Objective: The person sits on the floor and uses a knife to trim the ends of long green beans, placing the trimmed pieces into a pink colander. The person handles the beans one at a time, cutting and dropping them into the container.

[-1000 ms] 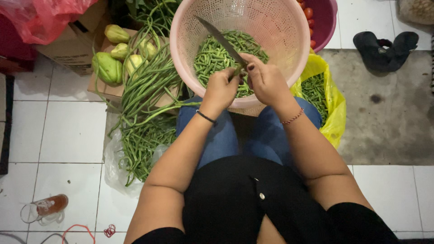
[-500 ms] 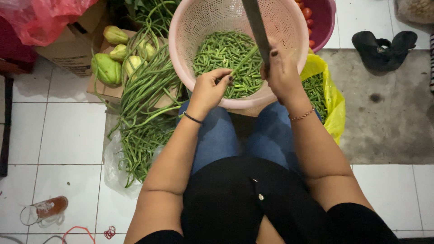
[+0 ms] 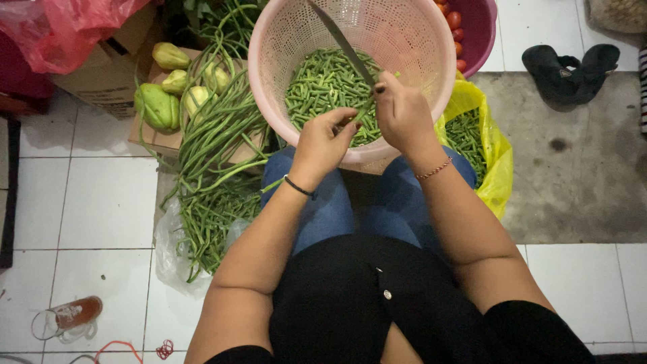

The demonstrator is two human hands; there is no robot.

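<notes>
A heap of uncut long green beans (image 3: 216, 162) lies on the floor at my left. My left hand (image 3: 322, 145) pinches a thin green bean stalk (image 3: 358, 116) over the near rim of the pink perforated plastic basket (image 3: 411, 47), which holds chopped bean pieces (image 3: 317, 87). My right hand (image 3: 403, 114) is clenched on a long dark-bladed knife (image 3: 340, 42), blade meeting the stalk.
</notes>
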